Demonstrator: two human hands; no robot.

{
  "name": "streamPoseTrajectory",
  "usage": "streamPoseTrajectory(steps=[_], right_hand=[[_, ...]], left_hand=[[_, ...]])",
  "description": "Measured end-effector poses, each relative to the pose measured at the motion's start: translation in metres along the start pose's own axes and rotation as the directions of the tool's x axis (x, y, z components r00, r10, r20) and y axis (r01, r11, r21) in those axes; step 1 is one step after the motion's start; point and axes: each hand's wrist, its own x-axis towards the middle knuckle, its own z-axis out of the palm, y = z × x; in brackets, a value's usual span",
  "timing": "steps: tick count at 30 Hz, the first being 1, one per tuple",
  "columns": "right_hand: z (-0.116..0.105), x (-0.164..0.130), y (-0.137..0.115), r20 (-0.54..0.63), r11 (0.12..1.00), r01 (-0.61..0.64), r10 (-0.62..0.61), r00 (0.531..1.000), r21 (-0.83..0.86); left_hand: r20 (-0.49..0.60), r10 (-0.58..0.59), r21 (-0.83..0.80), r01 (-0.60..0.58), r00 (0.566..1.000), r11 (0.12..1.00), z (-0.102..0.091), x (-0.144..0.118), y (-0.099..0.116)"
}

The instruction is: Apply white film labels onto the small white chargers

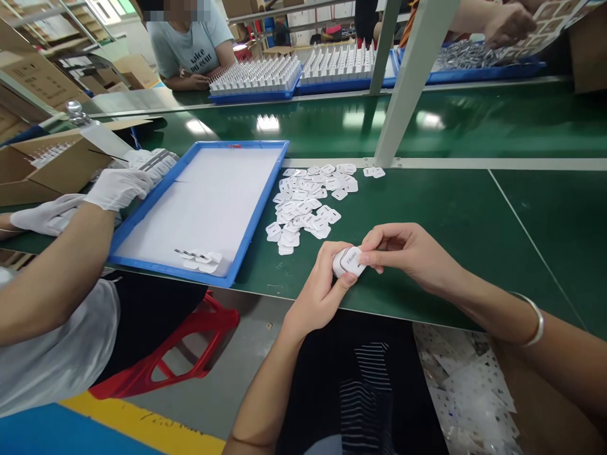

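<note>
A small stack of white rounded cards point(349, 260) with dark print on the top face sits in my left hand point(322, 284), its thumb and fingers closed around the sides. My right hand point(410, 256) pinches the right edge of the top card between thumb and forefinger; whether that card is apart from the stack I cannot tell. Both hands are over the front edge of the green table point(450, 208). Just beyond them lies a loose heap of similar white cards point(303, 212), with two more cards point(374, 172) lying off to its right.
A blue-rimmed tray point(244, 249) with a few white pieces point(199, 260) stands left of the heap. A co-worker's gloved hands point(121, 188) are at its far left side. A slanted post point(412, 82) rises behind. An open box with plastic scraps point(469, 385) is below right.
</note>
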Motion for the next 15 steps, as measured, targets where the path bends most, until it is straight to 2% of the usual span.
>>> streamPoseTrajectory(steps=[5,10,15], right_hand=[[-0.0031,0.0019,0.0016,0.056,0.994,-0.057,0.052,0.997,0.088],[-0.0027,0.002,0.0031,0.075,0.982,-0.073,0.061,0.995,0.174],[-0.0014,0.0013,0.0025,0.072,0.987,-0.059,0.048,0.996,0.15]], left_hand=[[0.021,0.003,-0.042,-0.002,1.0,0.999,-0.0005,-0.0004,-0.0022],[-0.003,0.03,-0.093,-0.03,1.0,0.995,0.0001,-0.001,-0.0051],[-0.001,0.03,-0.092,-0.03,1.0,0.995,0.0011,-0.001,-0.0065]])
